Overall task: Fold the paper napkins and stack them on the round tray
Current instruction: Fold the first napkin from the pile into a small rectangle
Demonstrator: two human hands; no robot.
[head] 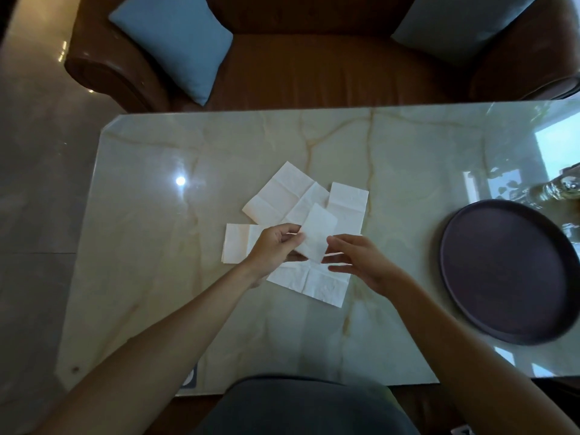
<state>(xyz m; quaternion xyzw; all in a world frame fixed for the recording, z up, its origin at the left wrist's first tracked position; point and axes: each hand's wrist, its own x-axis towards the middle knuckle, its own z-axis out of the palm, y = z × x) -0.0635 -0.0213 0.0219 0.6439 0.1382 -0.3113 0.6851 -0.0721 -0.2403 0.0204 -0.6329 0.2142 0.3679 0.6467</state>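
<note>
A folded white napkin (317, 233) is held up above the table's middle. My left hand (276, 246) pinches its left edge between thumb and fingers. My right hand (354, 259) is at its lower right corner with fingers extended, touching the edge. Several unfolded white napkins (282, 196) lie spread on the marble table (157, 277) beneath and around my hands, one (314, 284) just below them. The dark round tray (505, 271) sits at the right with nothing on it.
Glass items (558, 189) stand behind the tray at the right edge. A brown leather sofa (314, 64) with two blue cushions (179, 42) faces the table's far side. Tiled floor lies to the left.
</note>
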